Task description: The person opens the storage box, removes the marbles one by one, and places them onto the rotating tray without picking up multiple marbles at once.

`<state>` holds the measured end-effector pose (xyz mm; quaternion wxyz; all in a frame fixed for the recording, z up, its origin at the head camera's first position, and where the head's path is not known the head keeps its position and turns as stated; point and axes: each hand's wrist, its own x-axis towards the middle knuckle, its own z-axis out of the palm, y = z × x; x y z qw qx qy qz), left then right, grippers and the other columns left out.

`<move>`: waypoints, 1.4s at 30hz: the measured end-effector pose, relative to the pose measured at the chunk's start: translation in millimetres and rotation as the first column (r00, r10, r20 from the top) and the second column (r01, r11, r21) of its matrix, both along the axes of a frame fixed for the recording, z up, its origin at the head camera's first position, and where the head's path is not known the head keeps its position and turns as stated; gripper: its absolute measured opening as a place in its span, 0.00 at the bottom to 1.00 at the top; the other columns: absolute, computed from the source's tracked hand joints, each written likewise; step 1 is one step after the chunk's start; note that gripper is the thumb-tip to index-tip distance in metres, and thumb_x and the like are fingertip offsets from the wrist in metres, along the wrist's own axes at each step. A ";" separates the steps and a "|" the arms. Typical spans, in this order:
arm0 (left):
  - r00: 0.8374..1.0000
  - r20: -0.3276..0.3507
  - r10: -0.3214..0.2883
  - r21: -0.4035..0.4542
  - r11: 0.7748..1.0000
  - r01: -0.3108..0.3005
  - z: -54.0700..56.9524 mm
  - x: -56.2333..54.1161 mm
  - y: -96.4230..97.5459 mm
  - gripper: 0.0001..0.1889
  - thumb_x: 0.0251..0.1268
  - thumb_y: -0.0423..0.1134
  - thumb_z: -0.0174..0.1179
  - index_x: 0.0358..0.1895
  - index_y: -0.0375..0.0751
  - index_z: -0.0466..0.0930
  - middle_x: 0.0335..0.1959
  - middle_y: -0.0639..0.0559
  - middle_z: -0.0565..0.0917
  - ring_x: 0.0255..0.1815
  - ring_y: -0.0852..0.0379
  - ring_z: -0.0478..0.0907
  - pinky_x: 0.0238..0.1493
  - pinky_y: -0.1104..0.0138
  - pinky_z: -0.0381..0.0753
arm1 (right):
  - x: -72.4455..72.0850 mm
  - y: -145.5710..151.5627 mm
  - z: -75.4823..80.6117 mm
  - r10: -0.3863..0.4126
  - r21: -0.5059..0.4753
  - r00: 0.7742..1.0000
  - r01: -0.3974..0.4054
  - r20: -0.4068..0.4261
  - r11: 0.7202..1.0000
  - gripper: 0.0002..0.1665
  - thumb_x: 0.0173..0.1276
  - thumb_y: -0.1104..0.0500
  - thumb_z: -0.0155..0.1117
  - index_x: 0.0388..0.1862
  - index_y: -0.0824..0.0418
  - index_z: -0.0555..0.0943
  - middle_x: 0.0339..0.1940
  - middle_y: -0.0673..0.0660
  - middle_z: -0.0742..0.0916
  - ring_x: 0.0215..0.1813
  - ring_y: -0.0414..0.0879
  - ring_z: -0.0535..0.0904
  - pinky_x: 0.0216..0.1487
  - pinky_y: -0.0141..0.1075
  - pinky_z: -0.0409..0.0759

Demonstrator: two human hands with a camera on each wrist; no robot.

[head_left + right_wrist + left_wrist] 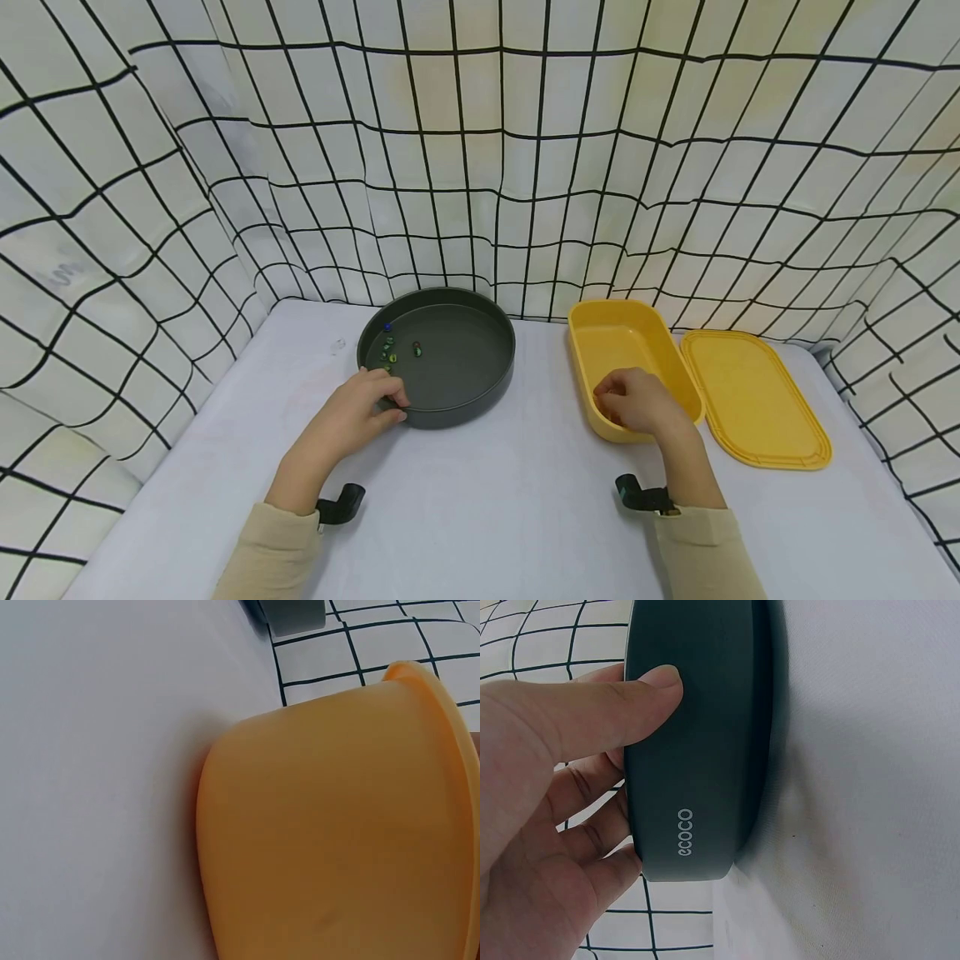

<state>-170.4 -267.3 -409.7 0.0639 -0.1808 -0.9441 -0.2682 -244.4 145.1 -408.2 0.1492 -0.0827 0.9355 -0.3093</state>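
Observation:
A dark grey round pan [467,354] stands on the white table, with several small green and dark beads [392,358] and a blue one [387,327] inside near its left wall. My left hand [351,417] grips the pan's near left rim. In the left wrist view the thumb [656,694] presses the outer wall [697,772] above the "ecoco" lettering, while the fingers curl over the rim. My right hand [639,403] reaches into the near end of a yellow rectangular box [618,321], fingers bent downward. The box wall [322,825] hides those fingertips in the right wrist view.
A yellow lid [757,400] lies flat just right of the box. White cloth walls with a black grid [480,167] enclose the table [487,517] at the back and sides. Each wrist carries a black camera mount [341,504].

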 end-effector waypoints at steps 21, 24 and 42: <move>1.000 -0.020 -0.001 0.005 1.000 0.001 0.5 1.4 0.3 0.11 0.55 0.31 0.73 0.30 0.50 0.80 0.34 0.59 0.80 0.43 0.55 0.79 0.72 0.40 0.60 | 1.9 -7.0 10.0 -0.099 -0.379 0.986 0.040 -0.137 0.924 0.15 0.74 0.51 0.61 0.52 0.59 0.82 0.44 0.58 0.86 0.42 0.50 0.83 0.44 0.37 0.84; 1.000 -0.024 -0.004 0.010 1.000 0.004 0.0 1.1 0.3 0.11 0.55 0.30 0.73 0.30 0.50 0.80 0.34 0.59 0.80 0.43 0.55 0.80 0.71 0.39 0.60 | 2.8 -10.6 13.4 -0.093 -0.466 0.989 0.028 -0.118 0.884 0.17 0.75 0.52 0.61 0.53 0.62 0.81 0.46 0.61 0.86 0.44 0.51 0.84 0.43 0.36 0.85; 1.000 -0.030 -0.005 0.006 1.000 0.005 -0.5 0.6 0.2 0.12 0.53 0.30 0.74 0.30 0.51 0.80 0.34 0.59 0.80 0.42 0.55 0.79 0.71 0.39 0.60 | 7.3 -38.8 13.6 -0.011 -0.626 1.000 -0.002 -0.018 0.780 0.13 0.74 0.56 0.63 0.51 0.61 0.81 0.50 0.68 0.84 0.49 0.65 0.81 0.44 0.37 0.85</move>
